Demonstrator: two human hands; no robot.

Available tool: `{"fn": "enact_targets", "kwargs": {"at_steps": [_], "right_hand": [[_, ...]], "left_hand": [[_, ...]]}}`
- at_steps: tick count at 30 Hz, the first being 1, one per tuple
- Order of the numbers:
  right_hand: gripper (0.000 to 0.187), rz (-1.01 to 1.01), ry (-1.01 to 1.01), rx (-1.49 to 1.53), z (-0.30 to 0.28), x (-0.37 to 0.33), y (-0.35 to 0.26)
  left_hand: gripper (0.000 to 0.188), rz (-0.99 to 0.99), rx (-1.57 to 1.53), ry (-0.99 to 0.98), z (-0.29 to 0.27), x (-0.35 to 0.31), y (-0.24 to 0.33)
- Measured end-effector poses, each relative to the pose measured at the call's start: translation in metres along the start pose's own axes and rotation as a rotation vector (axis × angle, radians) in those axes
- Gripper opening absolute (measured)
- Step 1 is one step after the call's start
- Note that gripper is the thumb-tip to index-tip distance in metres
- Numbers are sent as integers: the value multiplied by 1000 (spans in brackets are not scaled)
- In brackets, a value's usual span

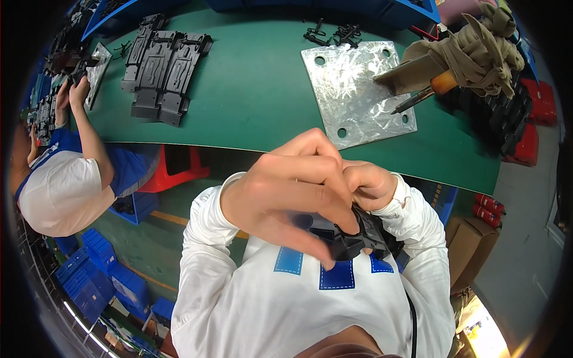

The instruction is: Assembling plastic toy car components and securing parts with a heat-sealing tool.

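Note:
A black moulded plastic part (349,243) is held close in front of my chest, below the table's near edge. My left hand (286,194) arches over it, the fingers and thumb bent round its near left end. On the other side my right hand (371,184) is curled closed at the part's far end, its fingertips mostly hidden. The two hands touch or overlap there, and much of the part is covered by them.
On the green table (256,89) lie a metal plate (352,89) with corner holes, small black pieces (343,34) and black moulded panels (161,71). A wooden-handled tool (441,82) sits by a cloth-wrapped bundle (477,53). A co-worker (65,191) works at left, beside a red stool (176,170).

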State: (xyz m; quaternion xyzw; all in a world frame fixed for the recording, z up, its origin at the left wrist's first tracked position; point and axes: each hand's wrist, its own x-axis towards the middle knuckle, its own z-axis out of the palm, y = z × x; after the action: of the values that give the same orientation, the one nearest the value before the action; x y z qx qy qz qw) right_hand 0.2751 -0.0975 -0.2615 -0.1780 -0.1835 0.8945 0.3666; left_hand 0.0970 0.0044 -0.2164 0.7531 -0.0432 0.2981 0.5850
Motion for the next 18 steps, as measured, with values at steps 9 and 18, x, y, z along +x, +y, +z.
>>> {"fn": "enact_targets", "kwargs": {"at_steps": [9,18], "right_hand": [[37,87,103,18,3,-2,4],[35,-9,-156,407,-7,1,11]], "left_hand": [[42,87,10,8,1,-1,-4],[41,-11,70,67,7,-3,2]]}}
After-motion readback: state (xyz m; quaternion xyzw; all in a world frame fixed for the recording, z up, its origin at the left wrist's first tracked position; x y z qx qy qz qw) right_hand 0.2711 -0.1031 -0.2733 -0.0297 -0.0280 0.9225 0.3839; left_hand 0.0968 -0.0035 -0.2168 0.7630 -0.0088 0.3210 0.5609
